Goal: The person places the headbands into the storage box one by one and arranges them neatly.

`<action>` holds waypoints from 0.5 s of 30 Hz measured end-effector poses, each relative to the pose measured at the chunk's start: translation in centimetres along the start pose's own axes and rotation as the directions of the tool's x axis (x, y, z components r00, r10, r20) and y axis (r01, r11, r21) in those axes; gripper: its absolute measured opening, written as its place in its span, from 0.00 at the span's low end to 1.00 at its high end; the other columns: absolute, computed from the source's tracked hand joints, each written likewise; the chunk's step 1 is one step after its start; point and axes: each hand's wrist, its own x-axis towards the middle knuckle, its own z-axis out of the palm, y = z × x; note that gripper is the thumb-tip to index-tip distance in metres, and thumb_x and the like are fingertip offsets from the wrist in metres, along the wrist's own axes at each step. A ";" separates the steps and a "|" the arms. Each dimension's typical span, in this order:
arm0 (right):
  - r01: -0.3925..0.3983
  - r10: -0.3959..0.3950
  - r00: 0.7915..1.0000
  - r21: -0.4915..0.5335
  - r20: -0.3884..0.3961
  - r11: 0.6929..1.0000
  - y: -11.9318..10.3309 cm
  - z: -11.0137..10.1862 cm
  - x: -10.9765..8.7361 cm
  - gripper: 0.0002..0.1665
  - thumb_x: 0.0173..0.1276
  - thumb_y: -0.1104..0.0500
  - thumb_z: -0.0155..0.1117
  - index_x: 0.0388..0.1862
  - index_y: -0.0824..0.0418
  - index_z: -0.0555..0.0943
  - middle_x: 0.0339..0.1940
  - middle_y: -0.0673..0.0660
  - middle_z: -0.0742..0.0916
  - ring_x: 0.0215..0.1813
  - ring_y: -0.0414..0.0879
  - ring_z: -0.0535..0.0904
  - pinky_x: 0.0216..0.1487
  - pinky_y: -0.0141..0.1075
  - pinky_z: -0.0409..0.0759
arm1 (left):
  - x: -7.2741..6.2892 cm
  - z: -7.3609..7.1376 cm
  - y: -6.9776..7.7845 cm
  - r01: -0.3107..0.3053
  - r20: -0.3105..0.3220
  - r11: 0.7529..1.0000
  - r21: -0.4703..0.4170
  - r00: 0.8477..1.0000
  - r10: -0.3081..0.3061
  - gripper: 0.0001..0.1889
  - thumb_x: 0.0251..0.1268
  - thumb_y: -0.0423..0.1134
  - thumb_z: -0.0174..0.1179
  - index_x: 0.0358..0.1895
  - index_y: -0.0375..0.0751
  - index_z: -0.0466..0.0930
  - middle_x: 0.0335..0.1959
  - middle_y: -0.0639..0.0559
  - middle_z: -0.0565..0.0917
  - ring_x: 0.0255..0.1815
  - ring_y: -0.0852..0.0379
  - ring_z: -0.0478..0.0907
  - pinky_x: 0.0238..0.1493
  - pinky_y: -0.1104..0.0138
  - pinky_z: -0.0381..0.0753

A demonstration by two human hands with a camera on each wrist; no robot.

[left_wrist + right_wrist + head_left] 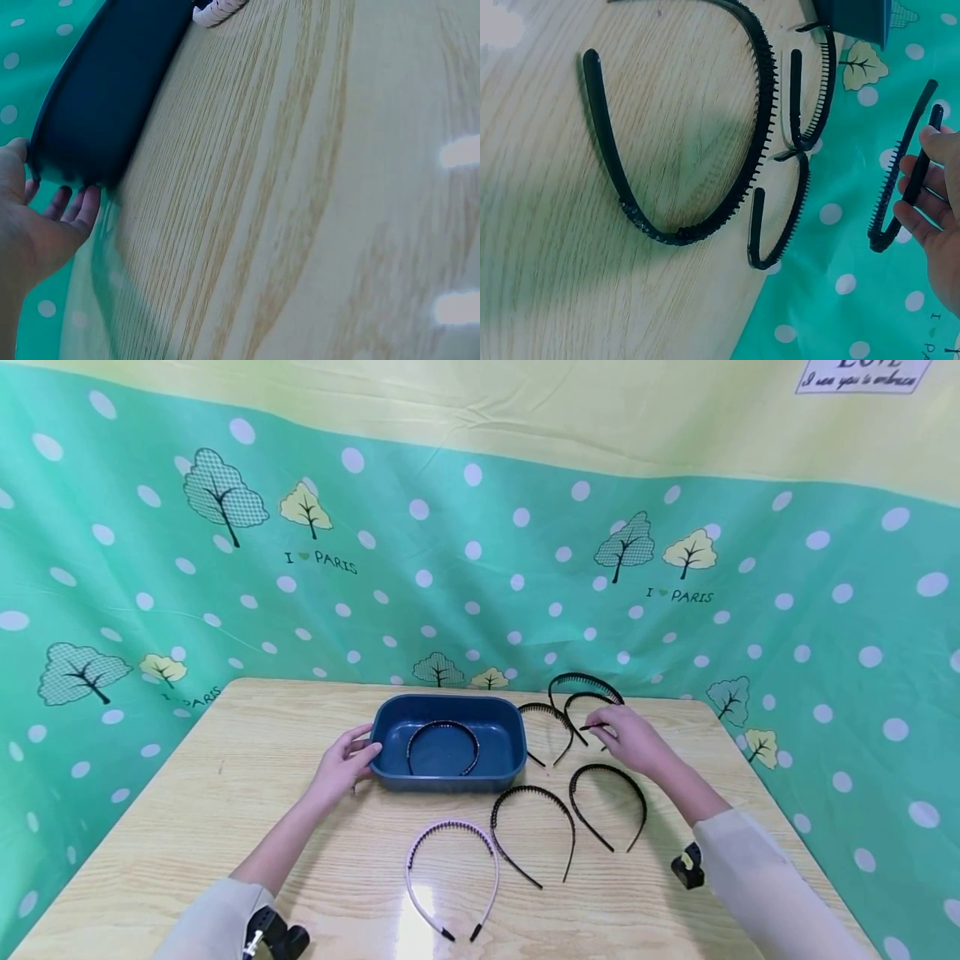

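Note:
My left hand grips the left end of a dark blue bin, thumb at the rim and fingers against the outer wall. Inside the bin is a black headband. At the back right, my right hand holds a black toothed headband by one arm between thumb and fingers. Close to that hand lie another black headband at the back and one beside the bin. Nearer the front are two more black headbands, one at the right and one in the middle.
A pale lilac headband with dark tips lies at the front of the wooden table, touching or nearly touching the middle black one. Green dotted cloth hangs behind and beside the table.

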 end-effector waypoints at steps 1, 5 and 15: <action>0.006 -0.007 1.000 -0.002 -0.002 1.000 -0.1 0.0 0.0 0.06 0.66 0.64 0.59 0.41 0.63 0.80 0.41 0.58 0.85 0.48 0.55 0.78 0.51 0.49 0.78 | 0.0 0.0 0.0 0.000 0.000 1.000 0.000 1.000 0.000 0.31 0.67 0.49 0.55 0.70 0.44 0.58 0.61 0.34 0.70 0.56 0.43 0.75 0.46 0.66 0.83; 0.034 -0.034 0.999 -0.009 -0.019 0.999 -0.4 0.1 0.2 0.06 0.65 0.65 0.60 0.41 0.64 0.81 0.40 0.58 0.85 0.47 0.55 0.78 0.50 0.49 0.78 | -0.1 0.0 0.1 0.000 -0.001 1.000 0.006 1.000 0.000 0.31 0.67 0.49 0.55 0.70 0.44 0.58 0.61 0.34 0.70 0.55 0.44 0.75 0.47 0.65 0.83; 0.086 -0.086 0.996 -0.017 -0.036 0.996 -1.4 0.5 0.7 0.06 0.64 0.65 0.61 0.40 0.63 0.81 0.39 0.57 0.85 0.45 0.52 0.79 0.49 0.46 0.79 | 0.0 -0.1 -0.1 -0.009 -0.001 1.000 0.008 1.000 0.009 0.32 0.67 0.50 0.55 0.70 0.43 0.58 0.61 0.33 0.70 0.53 0.48 0.76 0.46 0.66 0.83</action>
